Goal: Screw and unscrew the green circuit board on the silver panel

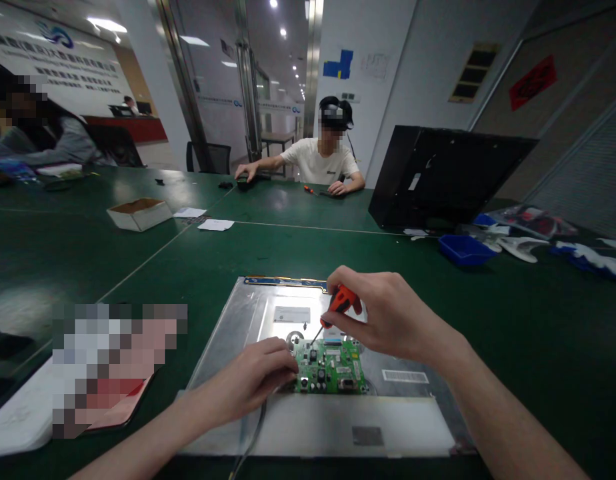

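Note:
A green circuit board [333, 370] lies on the silver back of a flat display panel [228, 373]. My right hand [383, 310] grips a screwdriver [342, 300] with an orange and black handle, its thin shaft slanting down to the board's upper left part. At the board's left edge, my left hand [261, 370] has its fingers closed on the rim; the thumb is mostly hidden. A dark cable [258, 430] runs from under the left hand toward the panel's near edge. A ribbon connector [333, 339] sits at the board's top edge.
A pink phone-like item [133, 397] and a white one [23, 413] lie left of the panel. Beyond stand an open box [141, 215], a blue tray [465, 250] and a large black screen [448, 177]. A person [321, 157] sits across the green table [288, 250], another at far left.

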The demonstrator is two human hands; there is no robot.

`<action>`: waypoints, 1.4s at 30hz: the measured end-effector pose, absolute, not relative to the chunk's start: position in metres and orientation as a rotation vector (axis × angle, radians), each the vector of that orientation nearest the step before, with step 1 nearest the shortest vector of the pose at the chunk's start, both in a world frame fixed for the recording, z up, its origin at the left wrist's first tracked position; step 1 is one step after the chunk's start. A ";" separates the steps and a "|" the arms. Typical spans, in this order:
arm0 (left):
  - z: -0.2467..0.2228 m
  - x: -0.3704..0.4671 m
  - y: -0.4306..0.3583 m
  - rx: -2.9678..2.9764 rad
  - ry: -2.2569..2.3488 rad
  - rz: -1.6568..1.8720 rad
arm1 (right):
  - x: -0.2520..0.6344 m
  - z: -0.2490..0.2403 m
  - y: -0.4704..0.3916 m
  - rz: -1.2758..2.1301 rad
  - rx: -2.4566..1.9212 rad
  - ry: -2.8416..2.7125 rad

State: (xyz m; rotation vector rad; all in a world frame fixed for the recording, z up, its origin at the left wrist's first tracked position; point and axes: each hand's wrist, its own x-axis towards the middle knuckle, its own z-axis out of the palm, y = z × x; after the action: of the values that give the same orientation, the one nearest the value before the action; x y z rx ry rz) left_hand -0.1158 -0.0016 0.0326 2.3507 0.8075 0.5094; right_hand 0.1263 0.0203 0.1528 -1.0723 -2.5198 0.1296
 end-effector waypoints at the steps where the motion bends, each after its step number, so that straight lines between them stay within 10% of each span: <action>1: 0.032 -0.115 -0.004 2.356 0.793 0.493 | 0.125 0.154 0.019 0.173 -1.044 -2.526; 42: 0.039 -0.111 -0.008 2.391 0.773 0.454 | 0.122 0.155 0.011 0.235 -0.925 -2.621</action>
State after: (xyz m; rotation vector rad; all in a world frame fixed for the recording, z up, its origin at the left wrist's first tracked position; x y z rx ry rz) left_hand -0.1108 -0.0076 0.0387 2.3909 0.7728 0.4543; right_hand 0.1225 0.0109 0.1550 -0.9250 -2.6209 0.2353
